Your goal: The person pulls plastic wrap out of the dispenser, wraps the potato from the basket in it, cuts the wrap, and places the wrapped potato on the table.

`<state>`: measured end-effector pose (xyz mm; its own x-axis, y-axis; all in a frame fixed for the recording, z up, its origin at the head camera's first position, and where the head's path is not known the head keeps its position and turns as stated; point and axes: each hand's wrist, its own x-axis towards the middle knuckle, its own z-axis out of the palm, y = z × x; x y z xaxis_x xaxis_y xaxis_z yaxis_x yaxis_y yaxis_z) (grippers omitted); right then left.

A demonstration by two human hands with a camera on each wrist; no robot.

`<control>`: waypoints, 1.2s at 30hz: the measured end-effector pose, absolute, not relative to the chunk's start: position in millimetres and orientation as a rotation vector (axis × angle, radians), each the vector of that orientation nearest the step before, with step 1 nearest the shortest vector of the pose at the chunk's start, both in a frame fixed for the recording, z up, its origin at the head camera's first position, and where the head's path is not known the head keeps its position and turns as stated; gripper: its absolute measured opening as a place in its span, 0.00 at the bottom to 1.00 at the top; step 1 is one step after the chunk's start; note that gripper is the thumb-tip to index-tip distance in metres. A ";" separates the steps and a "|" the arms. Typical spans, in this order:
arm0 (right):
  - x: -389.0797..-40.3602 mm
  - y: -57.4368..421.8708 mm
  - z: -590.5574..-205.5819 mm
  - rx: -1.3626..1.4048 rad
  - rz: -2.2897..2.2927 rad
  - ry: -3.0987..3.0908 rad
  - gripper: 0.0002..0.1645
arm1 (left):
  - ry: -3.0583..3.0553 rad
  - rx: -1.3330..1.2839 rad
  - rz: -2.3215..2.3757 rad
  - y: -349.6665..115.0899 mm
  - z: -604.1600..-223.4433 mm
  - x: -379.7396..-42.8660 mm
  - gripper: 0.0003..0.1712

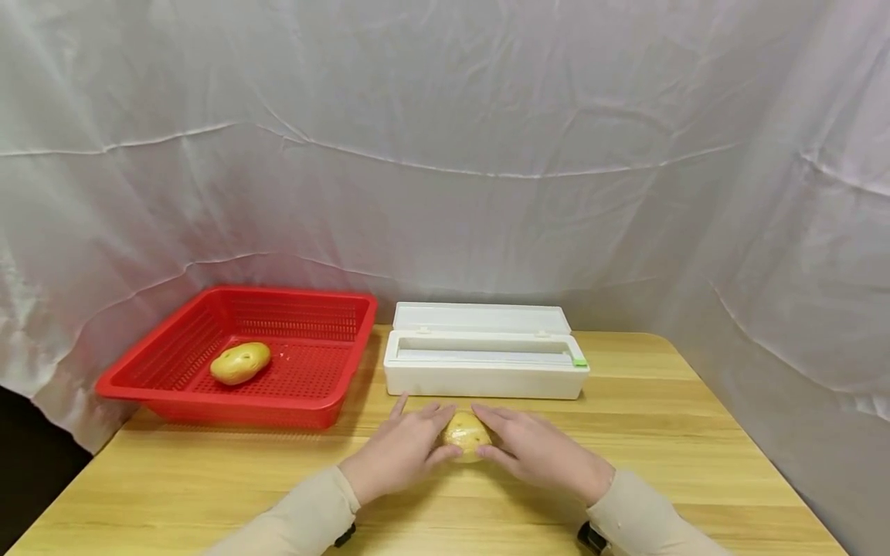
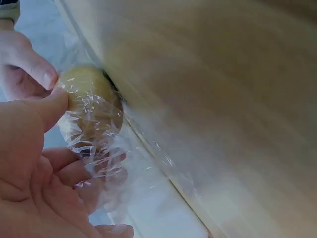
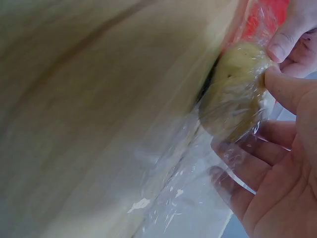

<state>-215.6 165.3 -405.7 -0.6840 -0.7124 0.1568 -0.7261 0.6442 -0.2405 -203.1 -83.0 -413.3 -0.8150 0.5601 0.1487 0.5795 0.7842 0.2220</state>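
Note:
Between my two hands, on the table in the head view, a yellow potato [image 1: 467, 437] wears clear cling film. My left hand [image 1: 399, 454] holds its left side, with the thumb at the near end and fingers along the far side. From the right, my right hand [image 1: 545, 455] holds it in the same way. Loose, crinkled cling film [image 2: 110, 171] spreads past the potato over the left fingers in the left wrist view. In the right wrist view, more film trails from the potato [image 3: 237, 87] over the right fingertips.
Just beyond my hands stands a white cling film box [image 1: 487, 381], lid raised, with a green slider [image 1: 580, 363] at its right end. A red plastic basket [image 1: 232, 401] at the left contains another potato [image 1: 240, 363]. Pale cloth [image 1: 445, 154] hangs behind the wooden table [image 1: 667, 448].

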 end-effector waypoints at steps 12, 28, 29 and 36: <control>-219.5 172.3 -407.5 1.163 0.533 -2.899 0.41 | -2.959 -0.928 -0.472 -88.2 -410.7 -211.3 0.40; -214.2 185.6 -394.2 1.084 0.806 -2.947 0.27 | -2.713 -0.927 -0.658 -89.0 -405.4 -195.7 0.22; -214.2 186.1 -393.9 1.074 0.818 -2.948 0.26 | -2.747 -0.941 -0.727 -88.5 -407.3 -195.4 0.24; -217.7 188.3 -399.7 1.037 0.948 -2.948 0.14 | -2.877 -0.943 -1.092 -84.2 -413.2 -195.0 0.36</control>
<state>-217.7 188.3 -399.7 -0.7914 -0.6072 0.0716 -0.5350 0.6311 -0.5616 -195.0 -84.2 -413.2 -0.8257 0.5490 0.1299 0.4968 0.5987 0.6283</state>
